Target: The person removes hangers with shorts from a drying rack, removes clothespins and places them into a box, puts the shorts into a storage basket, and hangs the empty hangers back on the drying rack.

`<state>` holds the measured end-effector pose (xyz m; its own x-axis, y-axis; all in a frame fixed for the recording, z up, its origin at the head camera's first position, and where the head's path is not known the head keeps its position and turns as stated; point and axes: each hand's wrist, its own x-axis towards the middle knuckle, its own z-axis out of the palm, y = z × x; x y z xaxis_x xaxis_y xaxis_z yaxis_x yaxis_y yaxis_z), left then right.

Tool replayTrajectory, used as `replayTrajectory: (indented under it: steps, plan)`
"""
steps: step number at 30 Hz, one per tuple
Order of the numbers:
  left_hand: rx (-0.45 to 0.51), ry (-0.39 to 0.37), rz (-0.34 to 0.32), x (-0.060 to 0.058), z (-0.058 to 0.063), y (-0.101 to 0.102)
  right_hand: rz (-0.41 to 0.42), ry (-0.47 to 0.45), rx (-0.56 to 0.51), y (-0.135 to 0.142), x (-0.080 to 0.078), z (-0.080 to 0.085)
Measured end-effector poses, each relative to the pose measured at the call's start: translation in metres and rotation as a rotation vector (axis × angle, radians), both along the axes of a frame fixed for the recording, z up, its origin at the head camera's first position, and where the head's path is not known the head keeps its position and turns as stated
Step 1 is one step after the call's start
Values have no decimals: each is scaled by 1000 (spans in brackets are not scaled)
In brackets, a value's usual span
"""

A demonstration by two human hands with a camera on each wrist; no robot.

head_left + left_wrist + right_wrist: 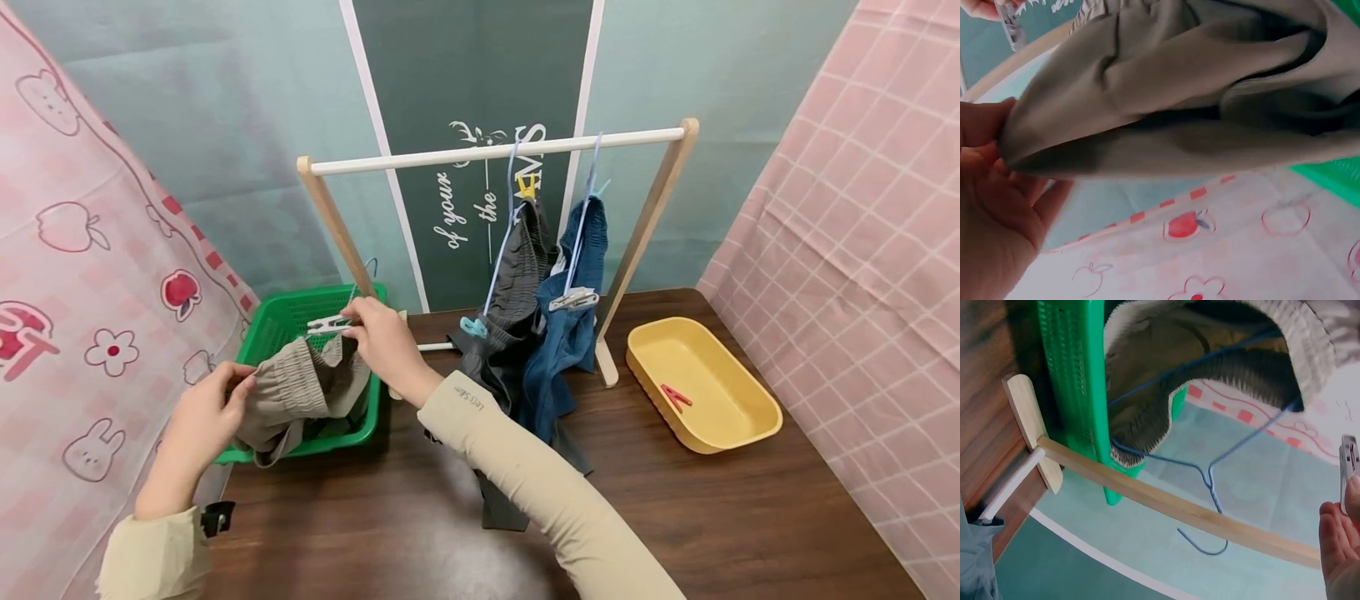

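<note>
Beige trousers with an elastic waistband lie partly over the green basket. My left hand pinches the edge of them, thumb against fingers, as the left wrist view also shows. A blue wire hanger sits inside the open waistband in the right wrist view, its hook sticking out. Between thumb and fingers my right hand holds a pale clothespin, just above the waistband. Whether the clothespin touches the cloth is hard to tell in the head view; in the right wrist view it is apart from it.
Grey trousers and blue jeans hang by hangers and clothespins from the rack's white rod. At the right stands a yellow tray holding a red clothespin. Patterned cloths hang around the brown table.
</note>
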<state>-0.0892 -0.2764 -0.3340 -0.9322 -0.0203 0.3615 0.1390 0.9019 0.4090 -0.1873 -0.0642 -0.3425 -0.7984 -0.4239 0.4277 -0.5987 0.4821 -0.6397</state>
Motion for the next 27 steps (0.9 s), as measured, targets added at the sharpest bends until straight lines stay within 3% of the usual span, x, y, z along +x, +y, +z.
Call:
replayTrajectory:
  steps: [7, 11, 15, 21, 27]
  plan:
    - [-47, -154, 25, -6, 2, -8, -39, -100, -98, 4, 1, 11]
    - [-88, -187, 91, -9, 0, -12, -41, -148, -200, 8, 2, 21]
    - [-123, -136, 160, -12, -6, -19, -64, -143, -277, 15, 2, 34]
    - [-146, 0, 224, -13, -17, -27, -124, -48, -345, 34, 2, 54]
    - [-147, 27, 296, -13, -18, -27, -143, -47, -548, 62, 1, 76]
